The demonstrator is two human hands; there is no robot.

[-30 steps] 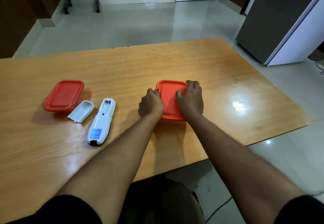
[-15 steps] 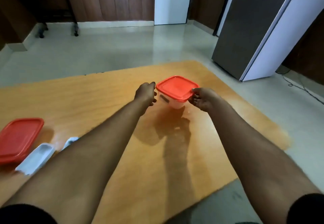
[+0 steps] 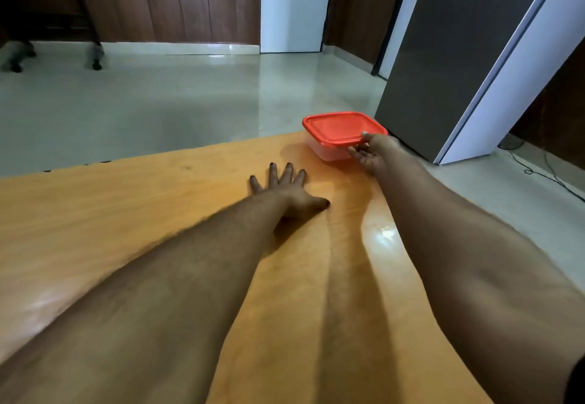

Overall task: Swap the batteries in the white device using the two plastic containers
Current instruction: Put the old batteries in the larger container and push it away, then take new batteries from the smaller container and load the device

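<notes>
A clear plastic container with a red lid (image 3: 340,130) stands at the far right corner of the wooden table (image 3: 142,214). My right hand (image 3: 372,153) grips its near right edge, thumb on the lid rim and fingers under it. My left hand (image 3: 285,190) lies flat on the table with fingers spread, a little to the left of the container and apart from it. The white device, its battery cover and the other red-lidded container are out of view.
The table's far edge and right edge run close to the container. Beyond lies a pale tiled floor, with a grey and white cabinet (image 3: 468,55) at the right and wooden wall panels at the back.
The container went from the table's middle, held in both hands, to the far right corner. My left hand has let go and now rests flat. The view swung right, losing the device.
</notes>
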